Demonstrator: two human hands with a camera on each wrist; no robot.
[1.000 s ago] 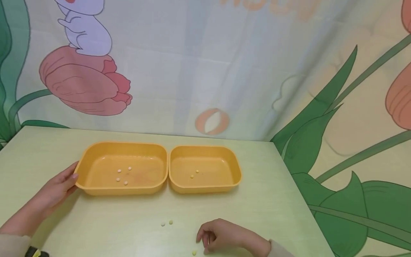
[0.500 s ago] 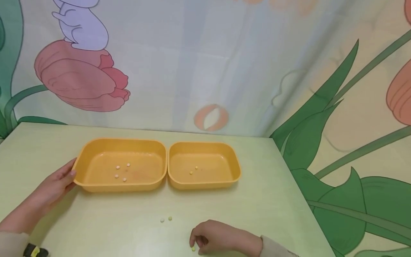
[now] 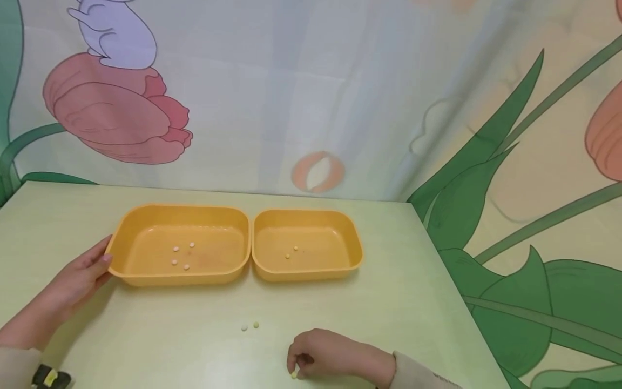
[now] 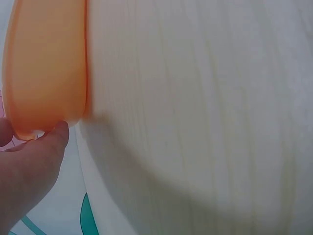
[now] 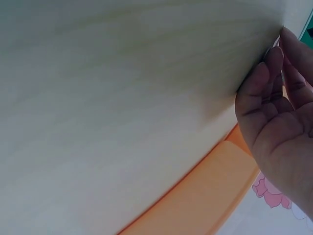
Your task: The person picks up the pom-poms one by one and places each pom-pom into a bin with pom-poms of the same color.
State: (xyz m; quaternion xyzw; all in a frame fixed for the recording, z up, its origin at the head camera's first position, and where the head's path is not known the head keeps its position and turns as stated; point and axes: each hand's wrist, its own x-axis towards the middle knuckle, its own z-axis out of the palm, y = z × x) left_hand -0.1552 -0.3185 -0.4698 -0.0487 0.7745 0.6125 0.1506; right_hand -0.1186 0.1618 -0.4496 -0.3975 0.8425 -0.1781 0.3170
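Note:
My left hand [image 3: 78, 281] grips the left end of the larger orange-yellow tray [image 3: 184, 280], thumb on the near side of its rim. In the left wrist view, the thumb [image 4: 58, 137] presses against the tray's corner. Several small white round pieces [image 3: 187, 267] lie in that tray. My right hand [image 3: 325, 354] is low over the table, and its thumb and index fingertips pinch a small yellow round piece [image 3: 293, 374] at the surface. In the right wrist view the fingers [image 5: 259, 78] are curled, and the piece is hidden.
A smaller orange-yellow tray [image 3: 311, 274] stands against the larger one and holds two yellow pieces [image 3: 288, 256]. A white piece [image 3: 244, 328] and a yellow-green piece [image 3: 256, 324] lie on the pale table [image 3: 398, 313]. A printed curtain [image 3: 243, 108] hangs behind.
My right hand has moved slightly left, and its fingertips have closed around the yellow piece. The left hand stays on the tray's end. The whole head view has shifted a little.

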